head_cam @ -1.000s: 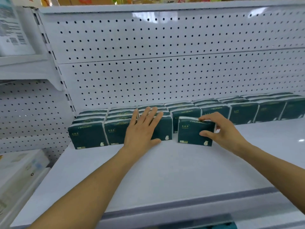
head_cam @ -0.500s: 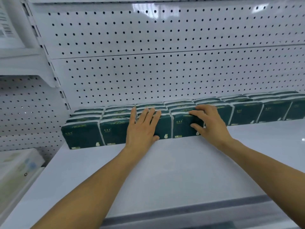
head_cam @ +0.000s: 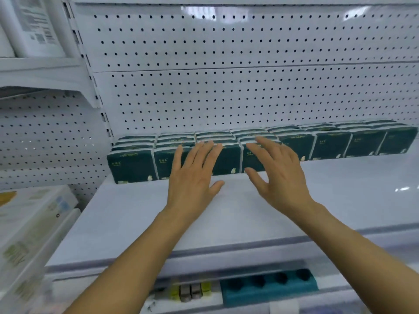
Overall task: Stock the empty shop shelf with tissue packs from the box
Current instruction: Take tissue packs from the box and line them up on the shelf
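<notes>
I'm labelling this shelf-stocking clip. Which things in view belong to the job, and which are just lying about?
Part of the job:
- green tissue packs, lined up at the back
- white shelf under them
- left hand and right hand, fingers spread in front of the front packs

Just lying about:
- pale boxes on the neighbouring shelf
- teal tray below
- white packages upper left

Tissue packs [head_cam: 133, 165] — row cut by right edge; two fronts partly hidden behind left hand [head_cam: 192, 177] and right hand [head_cam: 281, 175]; print illegible.

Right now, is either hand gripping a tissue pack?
No. The left hand and right hand both have straight, spread fingers by the tissue packs, holding nothing.
</notes>
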`<state>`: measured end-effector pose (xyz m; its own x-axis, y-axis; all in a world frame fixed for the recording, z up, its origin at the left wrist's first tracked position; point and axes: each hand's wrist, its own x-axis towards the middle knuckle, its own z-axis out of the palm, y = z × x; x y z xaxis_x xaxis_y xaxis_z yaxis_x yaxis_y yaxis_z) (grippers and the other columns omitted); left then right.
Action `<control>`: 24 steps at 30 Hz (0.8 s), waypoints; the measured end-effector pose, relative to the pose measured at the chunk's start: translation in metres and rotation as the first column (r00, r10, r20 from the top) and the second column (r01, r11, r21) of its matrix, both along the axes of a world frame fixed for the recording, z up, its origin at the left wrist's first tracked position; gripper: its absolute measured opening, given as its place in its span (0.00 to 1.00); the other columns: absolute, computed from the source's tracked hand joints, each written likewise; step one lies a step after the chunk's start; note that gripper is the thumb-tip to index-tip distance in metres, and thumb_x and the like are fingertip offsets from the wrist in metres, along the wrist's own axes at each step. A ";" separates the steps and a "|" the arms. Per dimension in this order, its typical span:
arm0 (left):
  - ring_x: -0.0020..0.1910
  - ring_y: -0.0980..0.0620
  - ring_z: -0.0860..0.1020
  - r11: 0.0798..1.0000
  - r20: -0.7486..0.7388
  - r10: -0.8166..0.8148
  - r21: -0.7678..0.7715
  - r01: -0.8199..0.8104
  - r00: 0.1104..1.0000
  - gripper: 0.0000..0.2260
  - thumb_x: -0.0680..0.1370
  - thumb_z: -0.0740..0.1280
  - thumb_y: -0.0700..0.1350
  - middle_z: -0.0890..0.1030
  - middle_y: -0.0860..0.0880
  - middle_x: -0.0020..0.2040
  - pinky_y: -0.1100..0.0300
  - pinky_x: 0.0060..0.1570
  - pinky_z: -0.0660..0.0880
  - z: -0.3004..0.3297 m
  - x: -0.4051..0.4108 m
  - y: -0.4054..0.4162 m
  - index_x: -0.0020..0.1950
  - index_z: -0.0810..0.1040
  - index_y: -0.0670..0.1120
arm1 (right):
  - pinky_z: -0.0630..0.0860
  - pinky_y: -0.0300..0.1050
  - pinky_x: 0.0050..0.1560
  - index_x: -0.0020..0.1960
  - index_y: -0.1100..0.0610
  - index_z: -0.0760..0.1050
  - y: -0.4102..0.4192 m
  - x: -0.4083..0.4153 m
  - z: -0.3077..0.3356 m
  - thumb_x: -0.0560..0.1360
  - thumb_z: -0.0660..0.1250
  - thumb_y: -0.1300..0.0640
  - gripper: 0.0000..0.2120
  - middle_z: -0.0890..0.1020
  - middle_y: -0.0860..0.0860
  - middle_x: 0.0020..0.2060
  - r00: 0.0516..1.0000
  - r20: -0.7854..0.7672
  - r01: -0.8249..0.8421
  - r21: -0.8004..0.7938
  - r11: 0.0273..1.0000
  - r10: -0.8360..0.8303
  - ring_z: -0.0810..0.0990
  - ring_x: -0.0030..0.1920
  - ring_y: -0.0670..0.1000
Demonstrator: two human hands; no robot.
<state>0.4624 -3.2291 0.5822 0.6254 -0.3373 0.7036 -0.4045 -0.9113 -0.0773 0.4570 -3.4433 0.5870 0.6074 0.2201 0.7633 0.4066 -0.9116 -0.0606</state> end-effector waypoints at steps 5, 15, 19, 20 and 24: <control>0.68 0.47 0.73 0.996 0.002 -0.013 -0.083 0.013 1.000 0.29 0.75 0.70 0.55 0.74 0.47 0.69 0.40 0.71 0.63 -0.015 -0.091 0.047 0.73 0.68 0.47 | 0.69 0.53 0.60 0.68 0.55 0.73 0.052 -0.088 -0.019 0.77 0.64 0.48 0.21 0.74 0.54 0.66 0.997 0.034 -0.076 0.032 0.997 0.075 0.73 0.64 0.57; 0.61 0.48 0.76 0.985 -0.279 0.057 -0.143 -0.100 0.959 0.29 0.76 0.69 0.56 0.76 0.48 0.66 0.55 0.54 0.73 -0.139 -0.278 0.162 0.73 0.69 0.46 | 0.74 0.54 0.50 0.67 0.55 0.72 0.140 -0.227 -0.139 0.77 0.63 0.50 0.20 0.76 0.54 0.63 0.939 -0.264 -0.228 0.008 0.974 0.222 0.75 0.60 0.57; 0.64 0.47 0.75 0.955 -0.620 0.099 -0.161 -0.250 0.778 0.32 0.77 0.68 0.58 0.72 0.50 0.70 0.52 0.53 0.77 -0.205 -0.309 0.190 0.77 0.62 0.51 | 0.77 0.53 0.47 0.63 0.52 0.75 0.164 -0.250 -0.210 0.75 0.66 0.50 0.17 0.78 0.51 0.58 0.848 -0.488 -0.223 0.025 0.974 0.207 0.78 0.56 0.56; 0.64 0.48 0.74 0.940 -0.687 0.106 -0.165 -0.297 0.719 0.31 0.78 0.66 0.59 0.71 0.51 0.71 0.53 0.54 0.76 -0.219 -0.315 0.194 0.78 0.60 0.53 | 0.78 0.53 0.46 0.62 0.52 0.76 0.168 -0.253 -0.226 0.75 0.66 0.50 0.17 0.79 0.51 0.57 0.816 -0.540 -0.228 0.030 0.973 0.208 0.79 0.54 0.57; 0.66 0.49 0.72 0.924 -0.817 0.108 -0.127 -0.360 0.566 0.26 0.80 0.62 0.59 0.70 0.51 0.73 0.55 0.54 0.74 -0.276 -0.324 0.204 0.77 0.62 0.54 | 0.77 0.51 0.42 0.57 0.52 0.79 0.179 -0.248 -0.281 0.73 0.71 0.54 0.14 0.81 0.51 0.50 0.684 -0.715 -0.252 -0.045 0.967 0.145 0.80 0.50 0.57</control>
